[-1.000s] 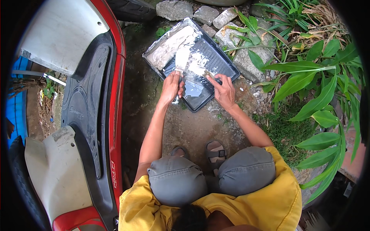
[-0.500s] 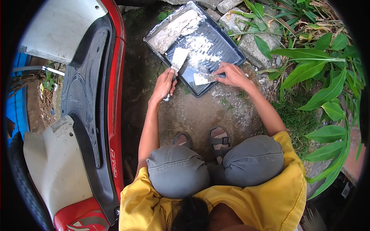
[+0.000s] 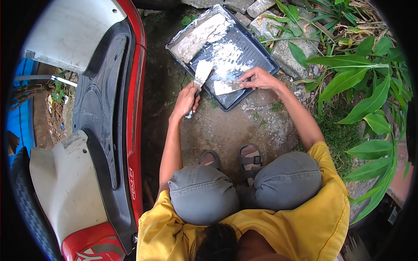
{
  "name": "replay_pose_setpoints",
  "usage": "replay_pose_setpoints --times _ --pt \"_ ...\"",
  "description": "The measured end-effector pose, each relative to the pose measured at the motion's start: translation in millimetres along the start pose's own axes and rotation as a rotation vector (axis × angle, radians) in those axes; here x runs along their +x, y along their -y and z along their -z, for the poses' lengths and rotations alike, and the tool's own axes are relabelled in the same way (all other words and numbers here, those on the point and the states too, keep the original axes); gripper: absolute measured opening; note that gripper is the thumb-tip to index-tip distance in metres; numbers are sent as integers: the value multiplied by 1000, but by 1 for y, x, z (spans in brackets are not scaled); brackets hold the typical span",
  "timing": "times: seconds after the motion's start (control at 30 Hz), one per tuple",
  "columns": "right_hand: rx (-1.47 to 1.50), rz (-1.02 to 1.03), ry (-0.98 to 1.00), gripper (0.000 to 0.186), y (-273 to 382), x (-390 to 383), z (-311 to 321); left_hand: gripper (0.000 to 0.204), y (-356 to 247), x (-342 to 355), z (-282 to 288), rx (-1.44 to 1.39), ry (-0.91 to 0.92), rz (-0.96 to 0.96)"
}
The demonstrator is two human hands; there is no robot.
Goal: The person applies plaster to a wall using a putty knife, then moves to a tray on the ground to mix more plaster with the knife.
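My left hand (image 3: 186,101) is closed round the handle of a wide putty knife (image 3: 203,71), its blade coated white and raised over the near left side of the tray. In my right hand (image 3: 260,79) is a second, smaller putty knife (image 3: 224,87), its white-smeared blade pointing left toward the first. The two blades are close together over the near corner of a black paint tray (image 3: 248,50). Thick off-white putty (image 3: 198,38) fills the tray's far left end, and white smears (image 3: 224,54) cover part of its ribbed slope.
A red scooter (image 3: 138,87) with a dark footboard (image 3: 98,100) stands close on my left. Stones (image 3: 294,54) border the tray at the far right, with leafy plants (image 3: 361,74) beyond. My sandalled feet (image 3: 251,158) rest on the bare ground (image 3: 217,130).
The right putty knife has shifted slightly left, bringing its blade nearer the left one. Both hands keep their grip. The whole scene has moved slightly down and right in view.
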State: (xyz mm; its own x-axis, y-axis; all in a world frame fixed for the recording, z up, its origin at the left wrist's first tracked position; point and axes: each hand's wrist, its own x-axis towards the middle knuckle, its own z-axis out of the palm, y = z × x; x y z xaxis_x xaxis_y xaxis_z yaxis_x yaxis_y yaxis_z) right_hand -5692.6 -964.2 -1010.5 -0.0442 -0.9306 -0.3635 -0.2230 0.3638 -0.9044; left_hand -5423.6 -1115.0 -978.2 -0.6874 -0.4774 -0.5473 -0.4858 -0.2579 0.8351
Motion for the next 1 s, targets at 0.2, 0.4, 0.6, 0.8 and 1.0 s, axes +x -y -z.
replay_pose_setpoints --times 0.2,0.4,0.6,0.8,1.0 --pt "-159 115 -178 32 30 -23 1 22 0 -2 -15 24 90 34" --pt "-623 301 -528 33 60 -51 -18 21 -10 -1 -33 9 136 -4" --pt "-748 375 -609 33 75 -58 -22 22 -12 0 -32 39 107 -34" --pt "-728 347 -659 33 75 -59 -22 23 -13 -2 -37 13 108 -40" --pt "-467 208 -669 32 73 -60 -18 22 -14 -6 -32 -27 99 -67"
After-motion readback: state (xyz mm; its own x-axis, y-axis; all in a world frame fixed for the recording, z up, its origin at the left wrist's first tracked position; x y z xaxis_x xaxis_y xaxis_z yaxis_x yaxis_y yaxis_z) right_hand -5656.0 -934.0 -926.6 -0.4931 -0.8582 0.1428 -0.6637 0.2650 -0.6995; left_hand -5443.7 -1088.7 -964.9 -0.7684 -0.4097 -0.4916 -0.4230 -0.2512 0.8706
